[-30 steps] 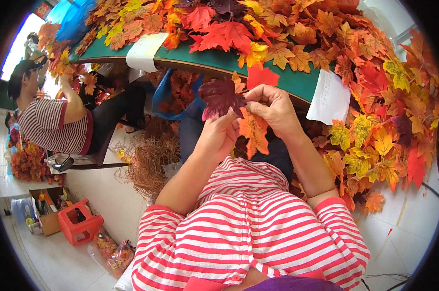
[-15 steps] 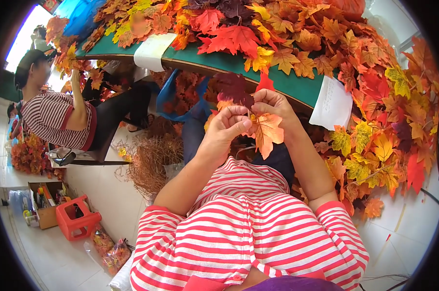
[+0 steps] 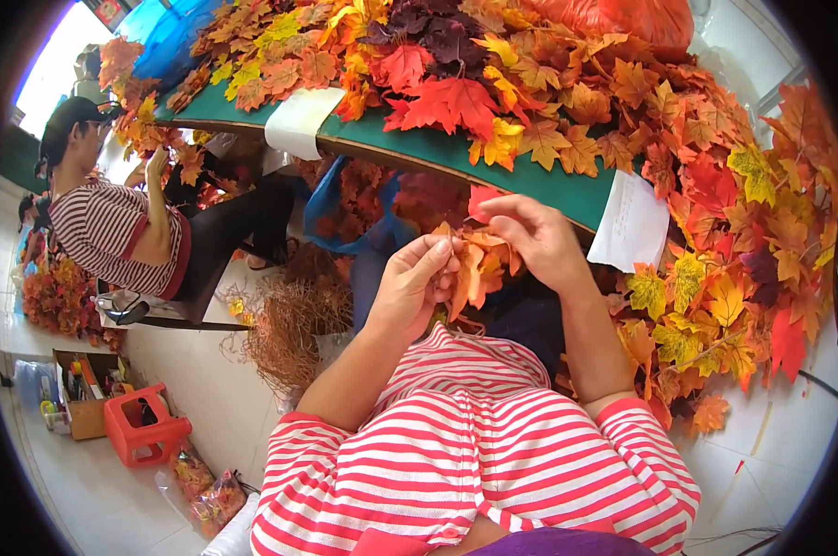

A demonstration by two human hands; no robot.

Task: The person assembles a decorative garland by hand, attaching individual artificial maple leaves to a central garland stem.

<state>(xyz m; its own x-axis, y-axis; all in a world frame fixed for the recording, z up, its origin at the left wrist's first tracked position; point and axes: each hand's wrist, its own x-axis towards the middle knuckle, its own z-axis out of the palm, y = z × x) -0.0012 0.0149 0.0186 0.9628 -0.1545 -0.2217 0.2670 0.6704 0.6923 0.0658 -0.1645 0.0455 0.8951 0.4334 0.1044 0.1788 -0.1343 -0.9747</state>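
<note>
Shifted since the earlier frame: orange leaves [image 3: 479,269], now bunched between both hands, before the worktop [image 3: 522,181]. Left hand [image 3: 419,283]: thumb and fingers pinching leaves. Right hand [image 3: 535,239]: fingers curled, hold unclear. Beyond: red leaves [image 3: 456,100], near worktop's front edge.

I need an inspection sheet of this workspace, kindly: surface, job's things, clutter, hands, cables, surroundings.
Surface: green table, largely covered; two white papers hang over its edge.
Job's things: orange leaves in hand; leaf pile in orange, red, yellow and dark purple.
Clutter: red stool, open cardboard box and brown stems at left.
Hands: left hand pinches the orange leaves; right hand is beside them, grip unclear.
Cables: dark cable at right.
Surroundings: seated co-worker at left, striped shirt.
</note>
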